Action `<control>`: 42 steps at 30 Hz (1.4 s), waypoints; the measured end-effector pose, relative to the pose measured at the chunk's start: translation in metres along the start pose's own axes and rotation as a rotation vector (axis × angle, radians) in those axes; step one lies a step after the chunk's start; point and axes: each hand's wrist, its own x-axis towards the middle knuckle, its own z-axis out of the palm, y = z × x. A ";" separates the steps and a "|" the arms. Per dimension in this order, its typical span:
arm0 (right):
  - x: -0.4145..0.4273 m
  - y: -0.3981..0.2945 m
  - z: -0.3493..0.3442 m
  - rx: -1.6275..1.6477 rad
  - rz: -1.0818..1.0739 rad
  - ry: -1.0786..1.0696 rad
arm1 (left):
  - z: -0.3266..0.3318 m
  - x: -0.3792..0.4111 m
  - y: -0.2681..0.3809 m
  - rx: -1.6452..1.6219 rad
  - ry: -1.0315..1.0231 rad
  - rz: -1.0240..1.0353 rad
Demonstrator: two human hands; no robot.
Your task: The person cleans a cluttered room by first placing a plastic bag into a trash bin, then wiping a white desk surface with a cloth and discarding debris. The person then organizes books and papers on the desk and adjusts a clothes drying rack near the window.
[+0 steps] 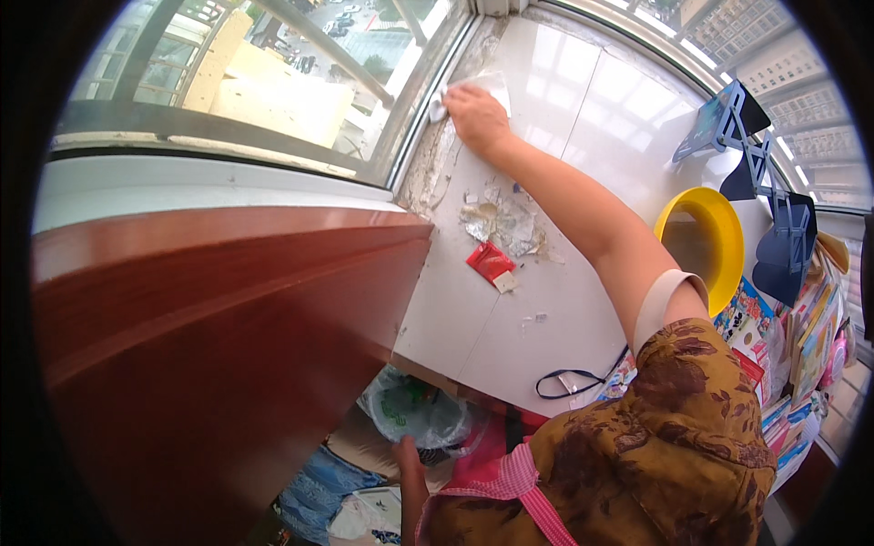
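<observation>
My right hand presses a white cloth or tissue against the edge of the tiled windowsill, beside the window frame. Nearer to me on the sill lie crumpled clear and silvery scraps and a red packet with a pale piece at its corner. Low in the view, my left hand is at the rim of a bin lined with a clear plastic bag; its fingers are mostly hidden, so its grip cannot be made out.
A yellow basin with murky water stands on the sill at right. Beside it are folding dark blue bookends and stacked books. A dark strap loop lies near the front edge. A reddish-brown wooden panel fills the left.
</observation>
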 end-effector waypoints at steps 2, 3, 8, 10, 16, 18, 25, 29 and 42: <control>0.004 -0.009 0.006 0.091 0.098 -0.098 | -0.003 0.001 -0.001 0.013 -0.038 0.035; 0.003 -0.014 0.008 0.129 0.150 -0.148 | -0.007 0.004 -0.005 0.023 -0.064 0.052; -0.057 -0.074 -0.011 0.392 -0.086 -0.408 | -0.005 0.006 -0.013 0.033 -0.026 0.045; -0.053 -0.082 -0.027 0.540 -0.108 -0.504 | -0.005 -0.002 -0.008 0.117 0.024 -0.001; -0.023 -0.090 -0.007 0.629 -0.201 -0.544 | -0.003 -0.008 -0.003 -0.054 -0.035 0.033; -0.021 -0.094 -0.003 0.553 -0.127 -0.636 | 0.000 -0.005 -0.003 -0.092 -0.054 0.024; -0.017 -0.074 -0.023 0.625 -0.106 -0.889 | -0.002 -0.014 -0.005 -0.086 -0.052 -0.015; -0.016 -0.066 -0.008 0.524 -0.170 -0.622 | -0.004 -0.004 -0.003 -0.078 -0.071 -0.009; 0.008 -0.071 -0.038 0.593 -0.077 -0.861 | -0.002 0.003 -0.021 -0.128 -0.046 -0.045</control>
